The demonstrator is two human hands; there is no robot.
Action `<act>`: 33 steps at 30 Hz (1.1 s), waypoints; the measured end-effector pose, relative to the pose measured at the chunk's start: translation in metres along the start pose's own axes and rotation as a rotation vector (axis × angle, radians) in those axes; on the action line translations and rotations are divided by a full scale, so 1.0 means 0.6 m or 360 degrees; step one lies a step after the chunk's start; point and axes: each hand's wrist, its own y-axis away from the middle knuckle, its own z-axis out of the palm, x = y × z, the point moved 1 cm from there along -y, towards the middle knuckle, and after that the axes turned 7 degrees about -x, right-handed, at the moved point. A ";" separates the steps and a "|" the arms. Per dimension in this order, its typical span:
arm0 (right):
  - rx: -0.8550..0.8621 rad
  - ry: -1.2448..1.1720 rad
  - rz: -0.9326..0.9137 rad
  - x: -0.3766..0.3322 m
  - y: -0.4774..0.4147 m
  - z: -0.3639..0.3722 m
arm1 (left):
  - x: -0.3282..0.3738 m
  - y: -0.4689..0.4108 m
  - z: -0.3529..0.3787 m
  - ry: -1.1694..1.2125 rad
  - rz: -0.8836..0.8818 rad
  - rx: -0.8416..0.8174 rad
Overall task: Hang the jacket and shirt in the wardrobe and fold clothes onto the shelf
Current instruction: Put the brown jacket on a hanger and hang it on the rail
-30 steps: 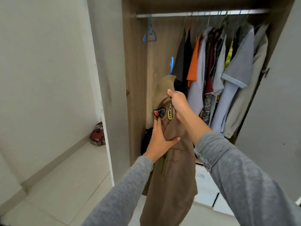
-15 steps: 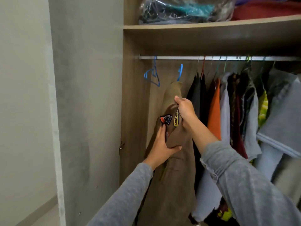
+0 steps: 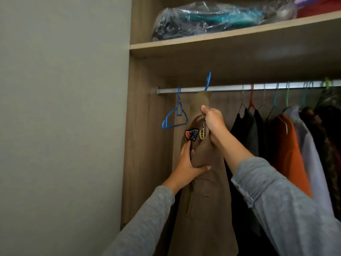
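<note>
A brown jacket [image 3: 206, 196] with sewn patches hangs from a blue hanger whose hook [image 3: 208, 81] rises just above the wardrobe's metal rail [image 3: 225, 88]. My right hand [image 3: 214, 122] grips the jacket near its collar, close under the rail. Lower down, my left hand [image 3: 188, 167] holds a fold of the jacket's front, thumb across the cloth. Whether the hook sits on the rail or hovers in front of it I cannot tell.
An empty blue hanger [image 3: 175, 115] hangs on the rail left of the jacket. Several hung garments, black [image 3: 245, 130], orange [image 3: 287, 145] and pale, fill the right side. A plastic-wrapped bundle [image 3: 212, 19] lies on the upper shelf [image 3: 221, 36]. The wardrobe door [image 3: 64, 126] stands at left.
Both hands have lifted the jacket upward; the hanger's hook went from below the rail to level with it. My view has tilted up, showing the upper shelf.
</note>
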 end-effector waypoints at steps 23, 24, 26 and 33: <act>0.0039 0.0206 0.0035 0.128 -0.204 -0.052 | -0.174 -0.231 0.088 -0.0103 0.0110 -0.0015; 0.0036 0.0267 0.0049 0.127 -0.203 -0.055 | -0.175 -0.227 0.093 -0.0069 0.0112 -0.0025; 0.0029 0.0430 0.0068 0.128 -0.208 -0.058 | -0.178 -0.215 0.105 0.0013 0.0109 -0.0046; 0.0339 0.1697 -0.0293 0.110 -0.183 -0.032 | -0.199 -0.175 0.134 0.0180 0.0037 -0.0042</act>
